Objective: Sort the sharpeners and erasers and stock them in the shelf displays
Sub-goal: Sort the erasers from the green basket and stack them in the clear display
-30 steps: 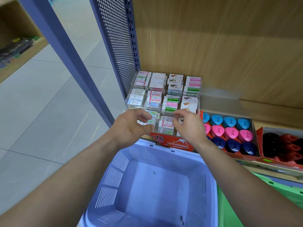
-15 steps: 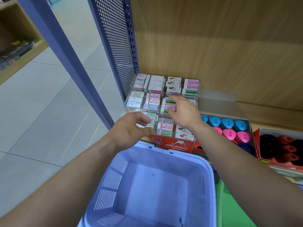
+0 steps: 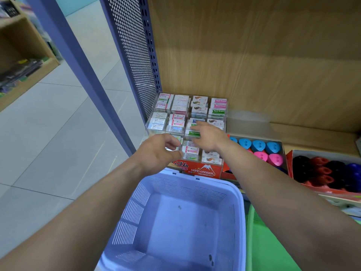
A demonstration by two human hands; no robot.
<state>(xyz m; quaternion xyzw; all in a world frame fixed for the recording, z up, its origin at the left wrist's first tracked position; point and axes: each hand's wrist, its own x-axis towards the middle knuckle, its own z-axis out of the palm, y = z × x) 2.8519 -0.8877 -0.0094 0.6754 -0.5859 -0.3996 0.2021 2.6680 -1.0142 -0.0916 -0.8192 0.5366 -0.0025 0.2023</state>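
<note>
A clear tiered display (image 3: 158, 126) at the shelf's left end holds rows of wrapped erasers. My right hand (image 3: 210, 137) reaches over its middle row, fingertips touching the green and blue labelled erasers (image 3: 192, 133); the hand's back hides whether it holds one. My left hand (image 3: 159, 153) hovers at the front row with thumb and curled fingers apart, nothing clearly in it. Blue and pink sharpeners (image 3: 259, 147) fill a tray to the right. Black, red and dark blue sharpeners (image 3: 324, 170) sit in a red box further right.
A red "Hard Eraser" box (image 3: 203, 170) fronts the display. A lavender basket (image 3: 136, 212) sits below my arms, almost bare inside. A green basket (image 3: 263, 243) lies beside it. The perforated side panel (image 3: 132, 55) and blue post (image 3: 78, 65) bound the left.
My right hand went from the front row up and back onto the middle row of erasers. My left hand stayed near the front row, shifting slightly.
</note>
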